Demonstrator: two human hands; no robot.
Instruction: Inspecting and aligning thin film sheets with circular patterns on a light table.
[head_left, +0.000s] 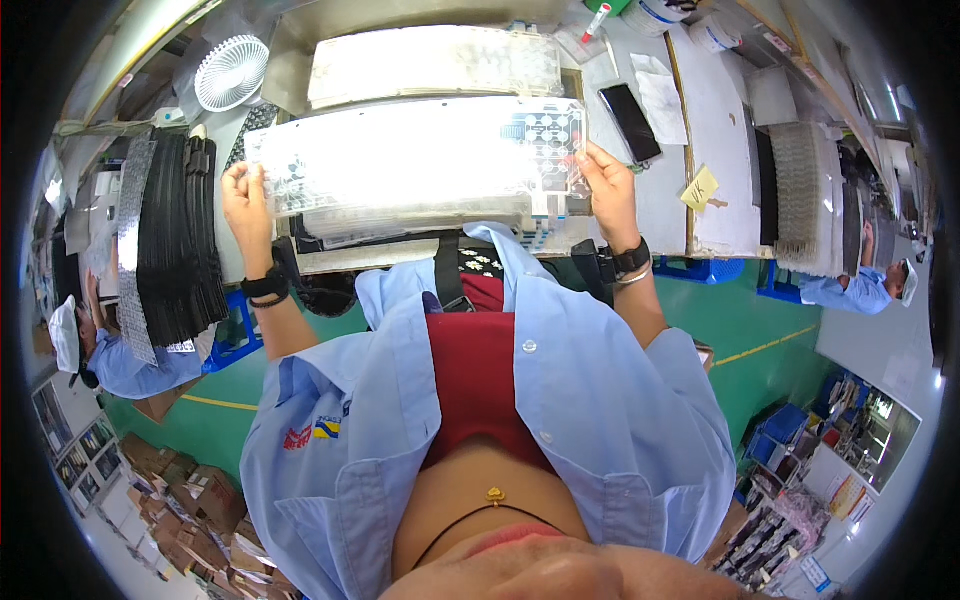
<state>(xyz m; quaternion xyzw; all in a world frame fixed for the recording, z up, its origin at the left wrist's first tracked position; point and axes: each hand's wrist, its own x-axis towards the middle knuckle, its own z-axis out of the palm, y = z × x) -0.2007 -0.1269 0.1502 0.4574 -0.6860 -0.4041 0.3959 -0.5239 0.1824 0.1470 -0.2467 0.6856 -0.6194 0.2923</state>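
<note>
A long, clear keyboard membrane sheet (415, 150) with printed circuit traces stretches between my two hands, above the work table. Glare washes out its middle; the traces show best near its right end. My left hand (247, 203) pinches its left end between thumb and fingers. At the other end my right hand (610, 195) grips the right edge the same way. Beneath the held sheet, and partly hidden by it, lie more clear sheets (370, 225) near the table's front edge. Just beyond it rests another long, whitish panel (435, 62).
A white fan (232, 74) stands at the back left. To the right lie a black phone (630, 122), a red-and-white marker (597, 22) and a yellow note (699, 188). Stacked black strips (175, 230) and pale sheets (805, 200) flank me, with a co-worker beyond each.
</note>
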